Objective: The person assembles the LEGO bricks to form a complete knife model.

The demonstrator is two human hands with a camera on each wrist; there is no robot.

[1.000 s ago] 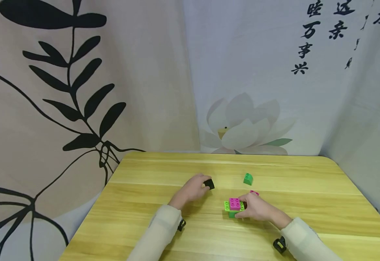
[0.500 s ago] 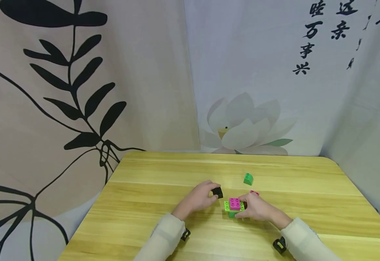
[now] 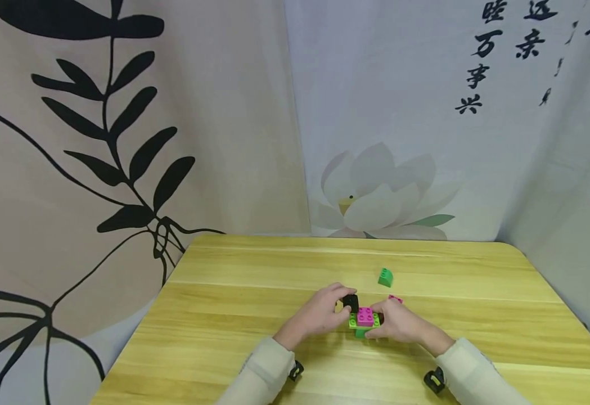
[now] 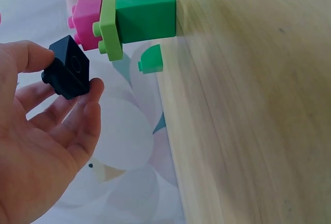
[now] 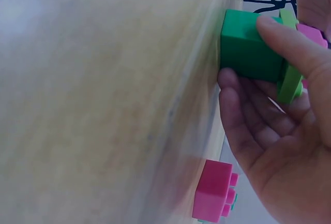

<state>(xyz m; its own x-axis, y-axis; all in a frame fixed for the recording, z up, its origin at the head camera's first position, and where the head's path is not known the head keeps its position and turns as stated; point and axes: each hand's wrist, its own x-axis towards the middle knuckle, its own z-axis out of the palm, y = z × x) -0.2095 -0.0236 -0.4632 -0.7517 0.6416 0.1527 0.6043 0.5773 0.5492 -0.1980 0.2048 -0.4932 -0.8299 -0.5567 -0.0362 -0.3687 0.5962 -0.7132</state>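
Observation:
My left hand point(image 3: 324, 310) pinches a black toy brick point(image 3: 351, 303) between thumb and fingers. In the left wrist view, that black brick point(image 4: 69, 68) is tilted, held up beside the stack. The stack stands on the table: a green block point(image 5: 249, 45) at the bottom, a wider lime-green plate point(image 4: 109, 25) over it, and a pink brick point(image 3: 364, 316) on top. My right hand point(image 3: 401, 320) grips the stack from its right side, with the thumb on the green block. Something dark shows between the stack and the right fingers; its kind is unclear.
A small green brick with a curved side point(image 3: 385, 277) lies farther back on the wooden table point(image 3: 254, 264). Behind the right hand lies a loose pink brick point(image 5: 213, 190), mostly hidden in the head view. A printed curtain point(image 3: 234, 112) hangs behind the table.
My left hand has brought the black brick rightward and nearer to me, from the table's middle to the stack's back left corner. My right hand and the stack have stayed in place.

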